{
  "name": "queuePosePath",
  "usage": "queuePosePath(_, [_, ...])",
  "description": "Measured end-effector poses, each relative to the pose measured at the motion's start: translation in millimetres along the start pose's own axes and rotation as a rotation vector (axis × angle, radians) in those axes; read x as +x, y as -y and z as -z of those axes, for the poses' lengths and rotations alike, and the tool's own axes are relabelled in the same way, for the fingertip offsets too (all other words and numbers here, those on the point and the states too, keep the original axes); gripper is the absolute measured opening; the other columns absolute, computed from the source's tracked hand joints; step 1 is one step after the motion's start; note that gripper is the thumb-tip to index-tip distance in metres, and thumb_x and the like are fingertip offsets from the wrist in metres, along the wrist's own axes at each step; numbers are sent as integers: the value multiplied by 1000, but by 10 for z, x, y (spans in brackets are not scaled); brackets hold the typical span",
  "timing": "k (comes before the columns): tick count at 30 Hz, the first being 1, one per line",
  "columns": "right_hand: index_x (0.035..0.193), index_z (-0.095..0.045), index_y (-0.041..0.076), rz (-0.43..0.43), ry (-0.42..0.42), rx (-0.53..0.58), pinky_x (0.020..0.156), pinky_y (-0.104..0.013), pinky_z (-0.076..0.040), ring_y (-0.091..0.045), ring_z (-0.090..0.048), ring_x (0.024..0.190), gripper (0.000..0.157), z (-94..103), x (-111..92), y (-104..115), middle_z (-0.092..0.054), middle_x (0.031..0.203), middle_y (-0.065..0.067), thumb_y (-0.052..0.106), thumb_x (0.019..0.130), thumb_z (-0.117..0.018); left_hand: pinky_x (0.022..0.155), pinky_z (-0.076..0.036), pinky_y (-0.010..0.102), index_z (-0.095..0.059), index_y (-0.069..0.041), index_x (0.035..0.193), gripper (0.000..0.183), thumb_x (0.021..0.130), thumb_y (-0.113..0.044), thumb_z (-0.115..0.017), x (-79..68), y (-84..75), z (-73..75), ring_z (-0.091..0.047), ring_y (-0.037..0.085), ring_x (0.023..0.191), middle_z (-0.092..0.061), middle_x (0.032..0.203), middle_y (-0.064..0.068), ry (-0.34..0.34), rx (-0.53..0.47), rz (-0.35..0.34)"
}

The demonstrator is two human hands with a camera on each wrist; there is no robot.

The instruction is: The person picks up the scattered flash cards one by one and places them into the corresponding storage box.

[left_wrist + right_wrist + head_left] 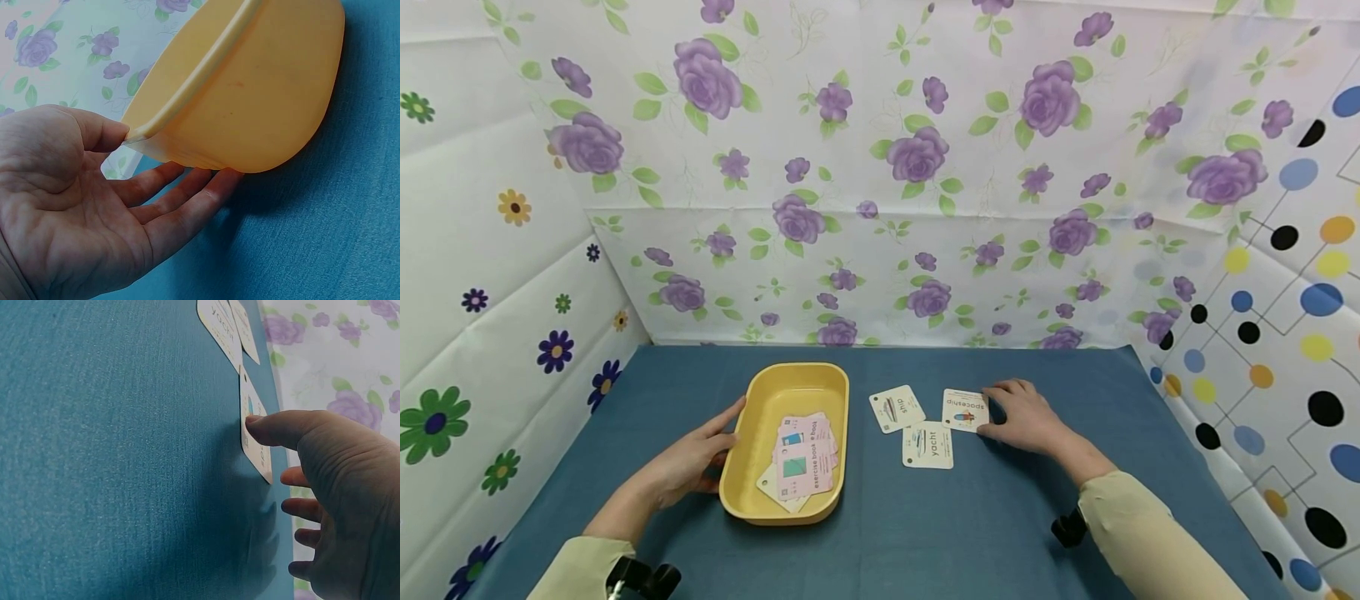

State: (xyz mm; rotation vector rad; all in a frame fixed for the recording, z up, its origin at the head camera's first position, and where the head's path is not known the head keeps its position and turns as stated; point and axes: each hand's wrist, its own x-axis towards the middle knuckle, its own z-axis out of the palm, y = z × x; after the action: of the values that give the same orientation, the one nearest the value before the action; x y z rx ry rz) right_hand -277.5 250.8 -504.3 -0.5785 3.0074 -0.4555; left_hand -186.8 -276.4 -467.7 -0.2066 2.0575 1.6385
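Note:
My left hand (688, 458) is at the left side of a yellow plastic tray (772, 377), its thumb against the rim and its fingers, nearly straight, along the outer wall. Inside the tray lie several pink cards (805, 475), the top one reading "exercise book", over a white card (771, 485). On the right, my right hand (1026, 417) is at the right side of the white "spaceship" card (958, 412), which lies flat on the cloth. Its thumb overlaps the card in the right wrist view, while the other fingers are spread beyond its far edge.
A "ship" card (889, 408) and a "yacht" card (927, 454) lie just left of and below the spaceship card. Blue cloth (880, 542) covers the table. A flowered sheet (865, 275) hangs behind it, with patterned sheets on both sides.

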Motion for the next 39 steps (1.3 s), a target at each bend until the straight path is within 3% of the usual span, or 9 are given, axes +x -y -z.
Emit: queuePosePath(39, [147, -54, 3, -16, 10, -5, 107, -70, -29, -52, -28, 143, 77, -84, 63, -55, -46, 149, -25, 49, 90, -76, 80, -55, 50, -8, -41, 165, 66, 111, -27, -43, -8, -8, 2, -61, 32, 112, -26, 160, 25, 3, -11, -2])
